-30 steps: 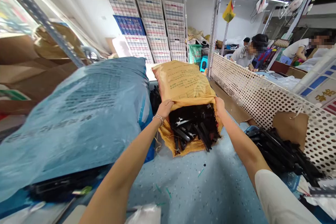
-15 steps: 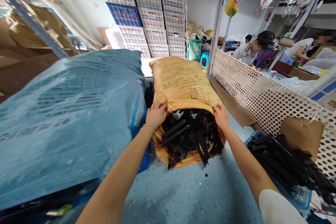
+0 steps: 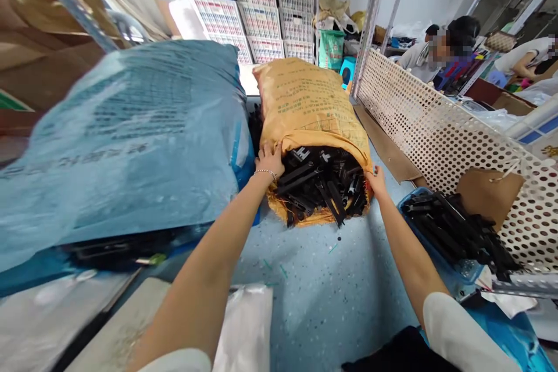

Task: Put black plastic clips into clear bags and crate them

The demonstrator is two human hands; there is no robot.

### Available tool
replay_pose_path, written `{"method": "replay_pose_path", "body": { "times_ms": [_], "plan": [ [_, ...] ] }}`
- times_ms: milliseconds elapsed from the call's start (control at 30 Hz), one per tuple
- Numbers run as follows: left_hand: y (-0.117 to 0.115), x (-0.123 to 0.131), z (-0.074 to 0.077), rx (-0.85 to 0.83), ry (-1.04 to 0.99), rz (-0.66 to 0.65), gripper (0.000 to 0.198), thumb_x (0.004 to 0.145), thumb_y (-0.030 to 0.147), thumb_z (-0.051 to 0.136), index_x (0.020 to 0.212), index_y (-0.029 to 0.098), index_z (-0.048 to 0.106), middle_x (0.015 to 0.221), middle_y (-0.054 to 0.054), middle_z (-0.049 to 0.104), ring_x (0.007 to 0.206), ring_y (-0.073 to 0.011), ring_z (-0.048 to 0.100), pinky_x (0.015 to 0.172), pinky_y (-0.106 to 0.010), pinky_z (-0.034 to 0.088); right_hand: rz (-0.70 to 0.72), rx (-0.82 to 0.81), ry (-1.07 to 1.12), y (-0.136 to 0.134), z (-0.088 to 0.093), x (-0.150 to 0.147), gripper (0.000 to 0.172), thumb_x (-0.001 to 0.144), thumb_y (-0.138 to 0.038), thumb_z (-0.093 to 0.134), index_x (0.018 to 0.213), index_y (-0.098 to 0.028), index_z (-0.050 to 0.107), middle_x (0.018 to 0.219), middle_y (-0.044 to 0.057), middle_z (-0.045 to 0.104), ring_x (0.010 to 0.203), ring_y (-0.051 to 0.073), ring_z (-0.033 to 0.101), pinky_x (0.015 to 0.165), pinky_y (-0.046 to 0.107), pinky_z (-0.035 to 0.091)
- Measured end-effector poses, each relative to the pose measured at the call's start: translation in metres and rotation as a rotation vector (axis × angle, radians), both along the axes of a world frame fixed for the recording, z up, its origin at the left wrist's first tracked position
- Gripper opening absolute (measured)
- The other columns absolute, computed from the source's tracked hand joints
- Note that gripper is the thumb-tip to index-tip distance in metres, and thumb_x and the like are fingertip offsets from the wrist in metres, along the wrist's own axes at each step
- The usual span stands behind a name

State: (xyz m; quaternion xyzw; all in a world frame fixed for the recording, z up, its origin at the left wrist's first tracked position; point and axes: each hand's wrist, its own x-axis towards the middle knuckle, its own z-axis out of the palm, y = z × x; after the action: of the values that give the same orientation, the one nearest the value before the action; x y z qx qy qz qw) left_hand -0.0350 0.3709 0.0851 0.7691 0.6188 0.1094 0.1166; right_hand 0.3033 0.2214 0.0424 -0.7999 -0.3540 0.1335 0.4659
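Observation:
A yellow woven sack [image 3: 307,104] lies on the blue speckled table [image 3: 331,296], its open mouth toward me and full of black plastic parts [image 3: 320,183]. My left hand [image 3: 270,158] is closed on the left side of the sack's rolled-back rim; a bead bracelet is on that wrist. My right hand [image 3: 375,180] grips the right side of the rim, its fingers curled into the fabric. Both arms are stretched out forward.
A big blue plastic sack [image 3: 126,133] lies left of the yellow one. A blue tray of black parts [image 3: 453,232] sits at the right, against a white perforated panel [image 3: 440,145]. Stacked crates [image 3: 261,6] stand behind. Other people sit beyond the panel.
The sack's rim has been pushed further back, baring more black parts. Both hands have slid down to the sides of the mouth, and the camera has tipped downward.

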Motion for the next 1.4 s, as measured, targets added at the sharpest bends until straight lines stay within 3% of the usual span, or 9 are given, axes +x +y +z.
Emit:
{"method": "replay_pose_path", "body": {
  "times_ms": [167,267,400,567,733,867,1000,1133,1400],
  "plan": [
    [-0.051,-0.003,-0.006,0.166,-0.193,-0.008,0.072,0.088,0.014,0.048,0.159,0.013,0.032,0.168,-0.023,0.02,0.154,-0.0397,0.023,0.122,-0.06,0.024,0.199,-0.044,-0.269,-0.057,0.0,-0.05,0.042,0.094,-0.037,0.051,0.13,-0.016,0.056,0.127,0.018,0.06,0.124,0.03,0.051,0.105,0.043,0.041],
    [-0.089,-0.003,-0.006,0.319,-0.343,-0.024,0.068,0.088,0.015,0.048,0.155,0.009,0.037,0.164,-0.022,0.031,0.154,-0.0359,0.022,0.125,-0.059,0.019,0.489,-0.235,-0.175,-0.076,-0.002,-0.085,0.028,0.095,-0.042,0.056,0.109,-0.019,0.065,0.114,0.015,0.067,0.121,0.03,0.053,0.102,0.04,0.041],
    [-0.153,-0.003,-0.012,0.402,-0.575,-0.113,0.06,0.089,0.022,0.054,0.148,0.015,0.047,0.151,-0.02,0.046,0.147,-0.0328,0.035,0.124,-0.057,0.021,0.499,-0.237,-0.032,-0.082,0.003,-0.095,0.025,0.099,-0.037,0.047,0.1,-0.018,0.064,0.109,0.014,0.066,0.116,0.027,0.055,0.099,0.038,0.041],
    [-0.238,0.01,-0.027,-0.245,-1.246,-0.12,0.064,0.084,0.048,0.07,0.14,0.021,0.054,0.138,-0.016,0.058,0.133,-0.0299,0.052,0.116,-0.053,0.035,0.712,-0.183,0.232,-0.121,0.009,-0.118,0.038,0.1,-0.046,0.037,0.089,-0.019,0.061,0.073,0.002,0.057,0.07,0.018,0.055,0.067,0.03,0.047],
    [-0.304,0.023,-0.007,-0.858,-1.717,-0.233,0.078,0.076,0.076,0.066,0.13,0.021,0.06,0.116,-0.013,0.07,0.104,-0.0289,0.069,0.09,-0.046,0.056,1.122,-0.218,0.68,-0.191,0.008,-0.17,0.049,0.099,-0.058,0.034,0.08,-0.021,0.058,0.062,-0.001,0.05,0.052,0.014,0.043,0.049,0.026,0.039],
    [-0.339,0.011,0.014,-0.794,-1.763,-0.079,0.068,0.075,0.068,0.074,0.118,0.017,0.063,0.086,-0.004,0.068,0.07,-0.0162,0.066,0.063,-0.03,0.056,1.111,-0.235,0.697,-0.215,0.032,-0.156,0.043,0.094,-0.06,0.053,0.083,-0.019,0.06,0.073,0.002,0.06,0.066,0.016,0.056,0.062,0.029,0.046],
    [-0.363,0.0,0.019,-0.738,-1.571,-0.005,0.065,0.074,0.066,0.075,0.112,0.015,0.063,0.076,0.0,0.063,0.059,-0.0113,0.057,0.054,-0.025,0.049,0.871,0.064,0.113,-0.22,0.08,-0.134,0.031,0.1,-0.051,0.048,0.103,-0.023,0.061,0.09,0.004,0.064,0.082,0.018,0.057,0.077,0.032,0.046],
    [-0.38,-0.003,0.02,-0.704,-1.406,-0.029,0.058,0.079,0.069,0.068,0.1,0.015,0.063,0.077,-0.002,0.062,0.06,-0.0109,0.053,0.053,-0.024,0.043,0.971,0.137,-0.226,-0.222,0.111,-0.145,0.032,0.099,-0.049,0.048,0.084,-0.022,0.056,0.083,0.004,0.059,0.082,0.02,0.053,0.076,0.034,0.042],
    [-0.39,-0.014,0.024,-0.545,-1.313,-0.034,0.059,0.072,0.052,0.082,0.118,0.02,0.062,0.103,-0.004,0.067,0.089,-0.0172,0.059,0.077,-0.027,0.048,1.046,-0.158,0.729,-0.225,0.087,-0.166,0.056,0.094,-0.074,0.036,0.068,-0.024,0.042,0.055,-0.007,0.033,0.047,0.011,0.028,0.048,0.026,0.028]
  ]
}}
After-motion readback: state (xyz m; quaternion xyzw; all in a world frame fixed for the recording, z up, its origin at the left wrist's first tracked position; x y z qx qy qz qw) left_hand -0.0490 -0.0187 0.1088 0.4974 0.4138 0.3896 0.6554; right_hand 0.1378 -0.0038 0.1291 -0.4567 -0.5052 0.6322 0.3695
